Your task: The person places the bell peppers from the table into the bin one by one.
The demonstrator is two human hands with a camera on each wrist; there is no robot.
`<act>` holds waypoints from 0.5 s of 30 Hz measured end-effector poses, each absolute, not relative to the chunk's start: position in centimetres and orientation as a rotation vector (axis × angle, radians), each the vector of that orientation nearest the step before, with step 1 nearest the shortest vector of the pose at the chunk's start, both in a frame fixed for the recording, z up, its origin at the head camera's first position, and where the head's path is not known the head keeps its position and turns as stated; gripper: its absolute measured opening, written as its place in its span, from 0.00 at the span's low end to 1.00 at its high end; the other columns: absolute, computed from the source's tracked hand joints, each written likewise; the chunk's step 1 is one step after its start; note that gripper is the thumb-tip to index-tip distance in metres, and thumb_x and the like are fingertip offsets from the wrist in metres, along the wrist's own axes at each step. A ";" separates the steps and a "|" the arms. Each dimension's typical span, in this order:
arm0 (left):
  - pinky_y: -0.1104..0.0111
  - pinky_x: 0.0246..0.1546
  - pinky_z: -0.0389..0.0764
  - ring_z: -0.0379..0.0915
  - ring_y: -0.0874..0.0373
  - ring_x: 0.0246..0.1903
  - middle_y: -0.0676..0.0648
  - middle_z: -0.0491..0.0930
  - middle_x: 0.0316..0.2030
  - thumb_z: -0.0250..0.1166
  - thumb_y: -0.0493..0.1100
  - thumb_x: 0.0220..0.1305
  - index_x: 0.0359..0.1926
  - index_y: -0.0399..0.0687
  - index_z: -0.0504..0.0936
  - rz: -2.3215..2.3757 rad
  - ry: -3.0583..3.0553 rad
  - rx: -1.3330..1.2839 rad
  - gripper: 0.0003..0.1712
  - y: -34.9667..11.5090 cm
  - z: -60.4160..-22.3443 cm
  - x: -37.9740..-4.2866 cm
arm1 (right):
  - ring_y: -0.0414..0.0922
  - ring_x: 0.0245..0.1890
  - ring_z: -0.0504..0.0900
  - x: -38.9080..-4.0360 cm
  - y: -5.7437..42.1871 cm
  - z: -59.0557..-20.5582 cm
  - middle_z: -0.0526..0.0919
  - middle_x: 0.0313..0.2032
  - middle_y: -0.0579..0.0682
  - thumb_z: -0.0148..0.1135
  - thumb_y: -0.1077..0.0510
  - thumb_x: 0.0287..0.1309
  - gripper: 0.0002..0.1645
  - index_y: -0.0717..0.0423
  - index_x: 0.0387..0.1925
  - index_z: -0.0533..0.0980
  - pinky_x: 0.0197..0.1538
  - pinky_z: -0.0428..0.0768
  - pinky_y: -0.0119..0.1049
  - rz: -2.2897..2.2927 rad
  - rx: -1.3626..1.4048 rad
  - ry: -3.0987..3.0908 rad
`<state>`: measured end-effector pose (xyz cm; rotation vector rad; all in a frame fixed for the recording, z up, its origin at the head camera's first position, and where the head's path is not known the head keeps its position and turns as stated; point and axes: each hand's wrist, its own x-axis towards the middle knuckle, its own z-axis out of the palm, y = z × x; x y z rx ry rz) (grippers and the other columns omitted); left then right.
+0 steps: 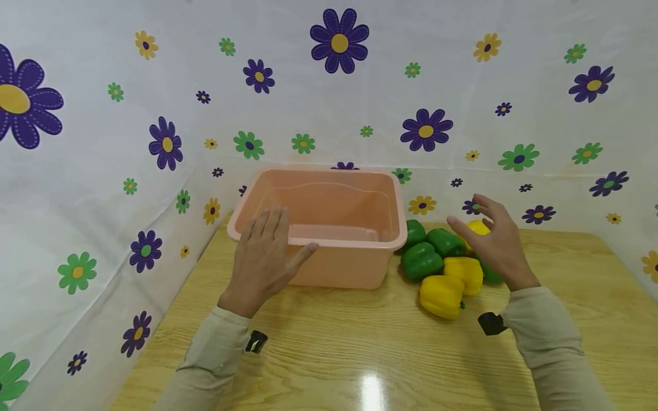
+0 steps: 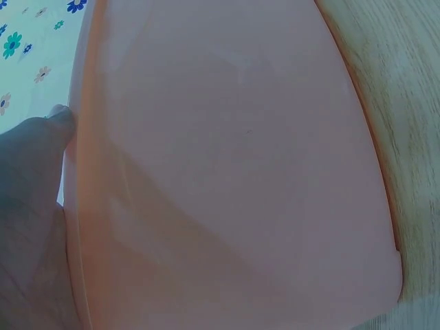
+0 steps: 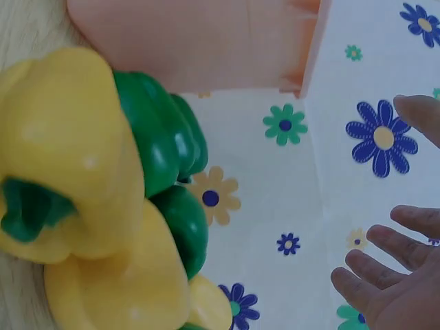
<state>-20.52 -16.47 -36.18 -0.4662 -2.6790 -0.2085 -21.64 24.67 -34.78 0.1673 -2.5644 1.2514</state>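
A peach-coloured plastic tub (image 1: 339,265) stands on the wooden table. My left hand (image 1: 261,257) is at its front left rim, fingers straight and thumb spread; in the left wrist view the hand (image 2: 31,179) lies along the rim, and I cannot tell if it presses on it. To the tub's right sits a pile of bell peppers, with green ones (image 1: 421,261) behind and yellow ones (image 1: 441,297) in front. My right hand (image 1: 498,245) hovers over the pile's right side, holding nothing. Its fingers (image 3: 375,269) are spread, apart from the peppers, and it partly hides a yellow pepper (image 1: 478,228).
A white sheet with printed flowers (image 1: 339,43) hangs behind and to the left of the wooden table (image 1: 319,342). The tub's far side stands close to this sheet. Each sleeve has a dark device (image 1: 492,323) at the wrist.
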 end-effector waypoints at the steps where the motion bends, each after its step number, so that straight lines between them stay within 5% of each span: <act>1: 0.46 0.74 0.52 0.53 0.37 0.74 0.35 0.59 0.75 0.46 0.76 0.69 0.76 0.32 0.58 -0.207 -2.675 -0.469 0.56 -16.5 -36.2 -20.5 | 0.68 0.72 0.57 -21.7 25.0 -34.9 0.56 0.75 0.66 0.64 0.41 0.67 0.51 0.62 0.77 0.53 0.70 0.60 0.65 1.243 0.156 -2.567; 15: 0.46 0.74 0.52 0.53 0.38 0.74 0.35 0.59 0.75 0.45 0.77 0.69 0.76 0.33 0.58 -0.210 -2.677 -0.469 0.57 -16.4 -36.3 -20.6 | 0.73 0.71 0.56 -21.5 28.3 -37.0 0.55 0.74 0.73 0.65 0.39 0.65 0.56 0.69 0.76 0.51 0.68 0.61 0.69 1.187 -0.049 -2.626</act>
